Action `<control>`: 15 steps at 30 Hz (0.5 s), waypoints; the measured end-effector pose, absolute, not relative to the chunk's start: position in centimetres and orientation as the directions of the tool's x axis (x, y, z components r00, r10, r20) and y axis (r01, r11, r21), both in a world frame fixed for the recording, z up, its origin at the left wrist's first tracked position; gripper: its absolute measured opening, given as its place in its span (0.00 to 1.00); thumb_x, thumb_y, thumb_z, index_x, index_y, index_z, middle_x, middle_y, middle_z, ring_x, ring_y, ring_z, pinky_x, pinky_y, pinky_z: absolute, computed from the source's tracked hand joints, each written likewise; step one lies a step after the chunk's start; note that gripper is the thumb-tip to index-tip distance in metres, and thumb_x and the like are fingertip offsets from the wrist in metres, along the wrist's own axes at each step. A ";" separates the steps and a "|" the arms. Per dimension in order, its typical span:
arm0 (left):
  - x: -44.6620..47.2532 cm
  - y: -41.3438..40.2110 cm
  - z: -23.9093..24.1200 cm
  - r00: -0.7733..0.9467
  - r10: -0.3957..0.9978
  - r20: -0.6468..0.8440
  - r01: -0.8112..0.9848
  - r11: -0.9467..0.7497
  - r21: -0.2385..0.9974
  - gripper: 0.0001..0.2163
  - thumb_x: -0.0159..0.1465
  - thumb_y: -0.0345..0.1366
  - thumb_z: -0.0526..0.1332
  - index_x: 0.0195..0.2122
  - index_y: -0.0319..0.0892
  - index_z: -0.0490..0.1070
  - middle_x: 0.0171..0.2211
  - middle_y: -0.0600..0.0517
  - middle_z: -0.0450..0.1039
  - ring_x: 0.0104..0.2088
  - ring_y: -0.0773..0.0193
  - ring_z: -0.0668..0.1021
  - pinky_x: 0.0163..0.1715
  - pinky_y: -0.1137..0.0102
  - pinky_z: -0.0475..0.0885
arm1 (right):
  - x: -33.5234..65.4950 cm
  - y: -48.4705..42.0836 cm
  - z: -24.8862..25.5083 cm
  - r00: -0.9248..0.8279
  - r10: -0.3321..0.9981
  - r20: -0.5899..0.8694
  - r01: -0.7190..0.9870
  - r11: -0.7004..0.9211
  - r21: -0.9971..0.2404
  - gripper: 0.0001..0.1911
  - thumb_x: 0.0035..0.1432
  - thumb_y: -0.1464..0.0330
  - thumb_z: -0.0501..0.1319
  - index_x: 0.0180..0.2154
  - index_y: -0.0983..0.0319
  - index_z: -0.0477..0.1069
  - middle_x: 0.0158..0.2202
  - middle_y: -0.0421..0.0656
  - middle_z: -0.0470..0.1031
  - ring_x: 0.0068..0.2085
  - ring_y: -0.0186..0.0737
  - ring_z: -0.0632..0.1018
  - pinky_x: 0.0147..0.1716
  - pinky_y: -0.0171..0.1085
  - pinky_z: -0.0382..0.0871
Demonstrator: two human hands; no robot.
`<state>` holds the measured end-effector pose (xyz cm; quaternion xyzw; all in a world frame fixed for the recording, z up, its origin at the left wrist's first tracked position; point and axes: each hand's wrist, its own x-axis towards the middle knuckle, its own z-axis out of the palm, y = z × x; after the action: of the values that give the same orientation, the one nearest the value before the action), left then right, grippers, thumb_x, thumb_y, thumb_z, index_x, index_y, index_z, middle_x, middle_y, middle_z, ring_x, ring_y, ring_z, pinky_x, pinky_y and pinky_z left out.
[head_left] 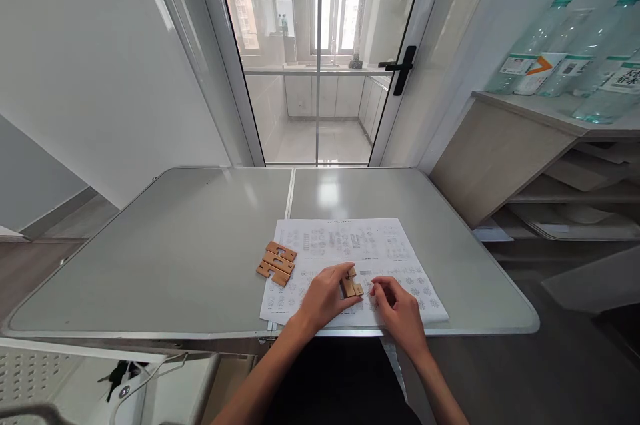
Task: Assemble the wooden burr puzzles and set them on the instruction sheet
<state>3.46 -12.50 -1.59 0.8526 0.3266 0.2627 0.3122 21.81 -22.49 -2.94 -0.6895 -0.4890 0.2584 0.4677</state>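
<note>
My left hand (pixel 326 293) is closed around a few joined wooden puzzle pieces (pixel 351 284), thumb at the near side and fingers over the far side. Part of these pieces is covered by the fingers. Just to the right, my right hand (pixel 397 308) has its fingers curled and their tips together, with nothing visible in them; it is a small gap away from the pieces. Both hands are over a printed sheet (pixel 410 248) of small diagrams. Three notched wooden pieces (pixel 277 262) lie side by side across the sheet's left edge.
A grey folding table (pixel 165 258) with a centre seam carries the sheet. Beyond it stands a glass door with a black handle (pixel 403 70). Plastic bottles (pixel 565 58) stand on a shelf at the right. Keys (pixel 120 375) lie on a white surface at lower left.
</note>
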 end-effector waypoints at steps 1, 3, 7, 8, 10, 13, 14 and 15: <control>3.5 -12.5 -1.5 0.650 0.720 0.243 0.397 -0.595 0.699 0.35 0.57 0.38 0.77 0.64 0.50 0.65 0.58 0.48 0.77 0.58 0.50 0.79 0.60 0.55 0.75 | 21.8 -22.5 -2.9 0.388 0.916 0.101 0.432 -0.084 -0.898 0.19 0.71 0.52 0.54 0.44 0.59 0.74 0.35 0.44 0.82 0.34 0.44 0.80 0.37 0.39 0.72; 3.4 -12.6 -1.3 0.653 0.714 0.250 0.395 -0.604 0.692 0.35 0.57 0.38 0.77 0.64 0.51 0.64 0.58 0.47 0.76 0.58 0.50 0.79 0.60 0.54 0.75 | 21.8 -22.5 -2.9 0.385 0.917 0.103 0.431 -0.080 -0.899 0.20 0.70 0.51 0.54 0.44 0.59 0.74 0.35 0.44 0.82 0.34 0.45 0.81 0.37 0.39 0.73; 2.5 -12.7 -0.7 0.666 0.690 0.281 0.370 -0.634 0.680 0.37 0.57 0.42 0.77 0.65 0.52 0.62 0.62 0.46 0.72 0.62 0.48 0.74 0.63 0.51 0.72 | 21.8 -22.5 -2.9 0.379 0.920 0.096 0.424 -0.081 -0.902 0.21 0.70 0.50 0.54 0.45 0.59 0.74 0.36 0.45 0.82 0.35 0.46 0.81 0.39 0.41 0.74; 2.1 -12.7 -0.6 0.665 0.692 0.281 0.371 -0.633 0.680 0.39 0.57 0.43 0.77 0.66 0.53 0.61 0.63 0.46 0.70 0.63 0.47 0.73 0.63 0.50 0.71 | 21.8 -22.5 -2.9 0.380 0.920 0.093 0.425 -0.084 -0.901 0.21 0.70 0.50 0.54 0.45 0.59 0.74 0.36 0.46 0.82 0.35 0.46 0.81 0.39 0.41 0.74; 1.3 -12.7 -0.5 0.655 0.706 0.270 0.385 -0.618 0.685 0.42 0.55 0.45 0.78 0.68 0.53 0.60 0.63 0.44 0.68 0.64 0.45 0.72 0.63 0.47 0.71 | 21.8 -22.5 -2.9 0.385 0.918 0.092 0.427 -0.089 -0.900 0.21 0.70 0.50 0.54 0.45 0.59 0.74 0.36 0.46 0.82 0.35 0.47 0.81 0.39 0.41 0.74; 0.1 -12.5 -0.6 0.644 0.722 0.254 0.404 -0.602 0.689 0.43 0.53 0.46 0.79 0.67 0.52 0.62 0.64 0.42 0.67 0.65 0.42 0.70 0.64 0.44 0.69 | 21.7 -22.5 -2.8 0.386 0.917 0.099 0.430 -0.084 -0.899 0.22 0.70 0.49 0.54 0.44 0.59 0.74 0.35 0.46 0.82 0.34 0.47 0.80 0.38 0.41 0.74; -0.2 -12.5 -0.6 0.644 0.723 0.251 0.405 -0.600 0.689 0.41 0.52 0.46 0.79 0.66 0.51 0.64 0.64 0.42 0.67 0.65 0.42 0.70 0.65 0.44 0.68 | 21.7 -22.5 -2.8 0.384 0.918 0.101 0.433 -0.083 -0.898 0.22 0.70 0.49 0.54 0.44 0.59 0.74 0.35 0.46 0.82 0.34 0.46 0.80 0.37 0.41 0.74; -0.4 -12.4 -0.7 0.643 0.724 0.248 0.405 -0.597 0.692 0.39 0.53 0.45 0.79 0.64 0.51 0.66 0.64 0.42 0.68 0.65 0.42 0.70 0.65 0.44 0.68 | 21.7 -22.5 -2.7 0.382 0.918 0.101 0.435 -0.082 -0.897 0.22 0.70 0.49 0.54 0.44 0.59 0.74 0.35 0.46 0.82 0.33 0.46 0.80 0.36 0.41 0.73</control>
<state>-0.36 -12.44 -0.67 0.8541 0.3307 0.2629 0.3033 21.69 -22.51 -2.74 -0.6885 -0.4915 0.2593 0.4660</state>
